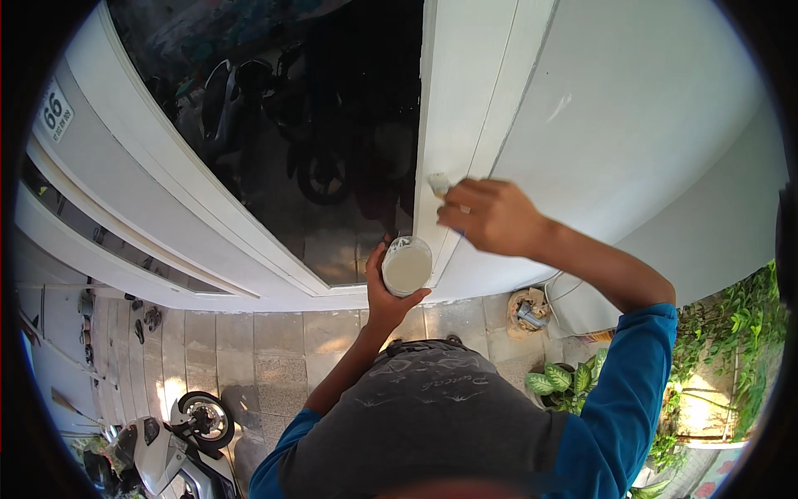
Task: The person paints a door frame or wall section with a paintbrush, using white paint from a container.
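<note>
My left hand is wrapped round a clear plastic cup of off-white liquid that looks like paint, held in front of my chest. Up and to the right of the cup, my right hand is closed on a small paintbrush. Pale bristles of the paintbrush meet the white window frame, beside the edge of the dark glass. The fingers hide most of the brush's handle.
A smooth pale wall runs to the right of the frame. Below it stand an open bag with things inside and a leafy potted plant. A white motorcycle is parked at lower left; several shoes lie on the paving.
</note>
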Action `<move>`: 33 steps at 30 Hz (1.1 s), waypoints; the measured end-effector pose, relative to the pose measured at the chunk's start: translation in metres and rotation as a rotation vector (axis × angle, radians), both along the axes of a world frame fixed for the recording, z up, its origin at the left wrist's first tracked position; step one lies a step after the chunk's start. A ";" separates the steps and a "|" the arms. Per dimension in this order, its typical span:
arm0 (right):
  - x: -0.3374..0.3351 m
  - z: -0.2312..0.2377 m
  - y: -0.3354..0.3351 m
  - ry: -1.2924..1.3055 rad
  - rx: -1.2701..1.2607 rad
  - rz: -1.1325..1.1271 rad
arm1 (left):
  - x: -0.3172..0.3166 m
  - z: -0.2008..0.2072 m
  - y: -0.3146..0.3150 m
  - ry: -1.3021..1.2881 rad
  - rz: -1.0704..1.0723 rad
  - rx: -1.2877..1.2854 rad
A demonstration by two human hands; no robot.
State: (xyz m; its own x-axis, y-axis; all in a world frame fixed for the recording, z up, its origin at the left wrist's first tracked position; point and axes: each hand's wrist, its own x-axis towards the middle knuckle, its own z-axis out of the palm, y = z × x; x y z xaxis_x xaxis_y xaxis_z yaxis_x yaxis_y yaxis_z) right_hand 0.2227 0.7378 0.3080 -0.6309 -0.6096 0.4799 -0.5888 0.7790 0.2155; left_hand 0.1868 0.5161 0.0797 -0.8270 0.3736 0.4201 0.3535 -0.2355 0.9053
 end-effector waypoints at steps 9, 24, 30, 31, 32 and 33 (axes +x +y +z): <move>-0.028 0.193 0.003 0.868 -0.004 0.256 | -0.001 -0.003 -0.002 -0.012 -0.013 0.029; -0.014 0.083 -0.004 0.119 -0.214 -0.046 | 0.000 -0.004 -0.004 -0.007 -0.007 0.039; -0.019 0.195 -0.007 0.735 -0.014 0.076 | 0.003 0.004 -0.007 -0.035 -0.003 0.001; -0.022 0.184 0.001 0.802 0.075 0.082 | 0.003 0.003 -0.008 -0.033 0.001 0.004; -0.025 0.171 0.008 0.869 0.170 0.081 | 0.003 0.003 -0.007 -0.027 0.003 0.001; -0.030 0.147 0.007 0.874 0.215 0.069 | 0.002 0.001 -0.008 -0.022 0.016 -0.004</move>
State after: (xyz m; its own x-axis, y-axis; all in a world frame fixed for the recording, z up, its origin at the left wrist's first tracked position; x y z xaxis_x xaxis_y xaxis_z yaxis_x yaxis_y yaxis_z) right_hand 0.1923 0.7450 0.4546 -0.0535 -0.7642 0.6428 -0.1907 0.6397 0.7446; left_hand 0.1884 0.5078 0.0810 -0.8419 0.3616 0.4005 0.3375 -0.2262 0.9137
